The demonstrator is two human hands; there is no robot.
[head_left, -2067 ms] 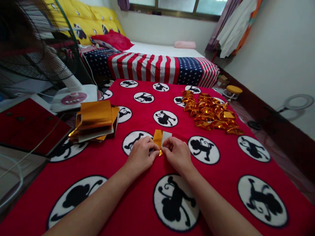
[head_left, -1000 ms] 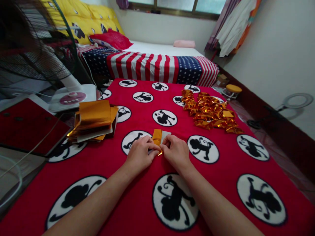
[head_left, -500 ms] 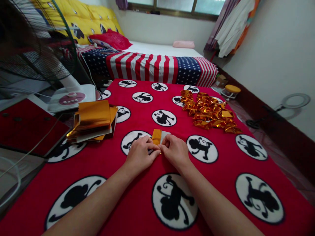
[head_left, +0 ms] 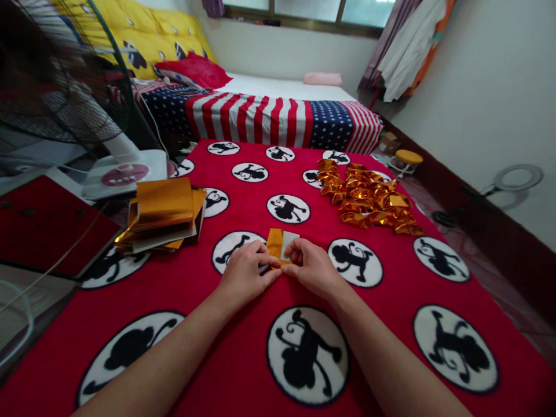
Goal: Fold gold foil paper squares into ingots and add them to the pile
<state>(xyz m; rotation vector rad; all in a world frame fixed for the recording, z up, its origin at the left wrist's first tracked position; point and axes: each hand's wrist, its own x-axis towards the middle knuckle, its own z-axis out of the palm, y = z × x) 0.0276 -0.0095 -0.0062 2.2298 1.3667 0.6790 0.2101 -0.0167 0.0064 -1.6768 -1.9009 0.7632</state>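
Note:
A small sheet of gold foil paper [head_left: 275, 241], with a pale strip showing along its right side, lies on the red cloth in front of me. My left hand [head_left: 248, 265] pinches its near left edge between thumb and fingers. From the other side, my right hand [head_left: 309, 263] grips the near right edge, its fingers curled and its thumb close to the left thumb. The fingers hide part of the paper's near edge. Off to the left sits a stack of gold paper sheets [head_left: 165, 202]. Several folded gold foil pieces [head_left: 369, 197] lie grouped at the right.
The red cloth [head_left: 243, 370] with monkey prints covers the surface. An electric fan [head_left: 125, 168] stands at the left beside a dark red panel [head_left: 47, 220]. Beyond are a bed with a striped cover [head_left: 252, 119], a yellow stool [head_left: 408, 157] and a ring light [head_left: 519, 176].
My right fingers have shifted slightly at the paper's near edge, and more of its gold surface shows between my hands. The view has moved a little.

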